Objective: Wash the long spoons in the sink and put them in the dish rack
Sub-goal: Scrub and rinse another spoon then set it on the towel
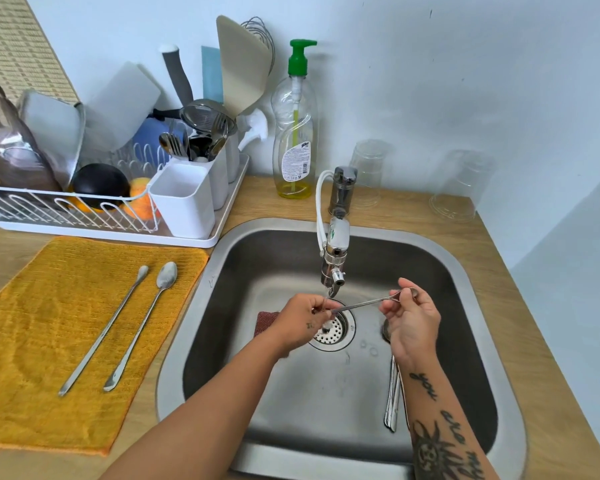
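The steel sink (184,341) fills the near centre. The dish rack (118,237) stands far left, and the yellow cloth (49,341) lies near left with two long spoons (101,334) on it. More spoons (392,400) lie at the sink's right. Under the tap (333,271), the left hand (302,320) pinches one end of the held spoon (361,303) and the right hand (413,317) pinches the other. The spoon looks thin, light and stiff, and is probably slippery when wet, so a pinch at each end suits it.

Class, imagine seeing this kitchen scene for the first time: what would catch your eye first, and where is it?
The left hand and right hand hold a long spoon by its ends under the tap, over the sink. To the left, a yellow cloth on the counter bears two more spoons side by side, with a crowded dish rack behind it.
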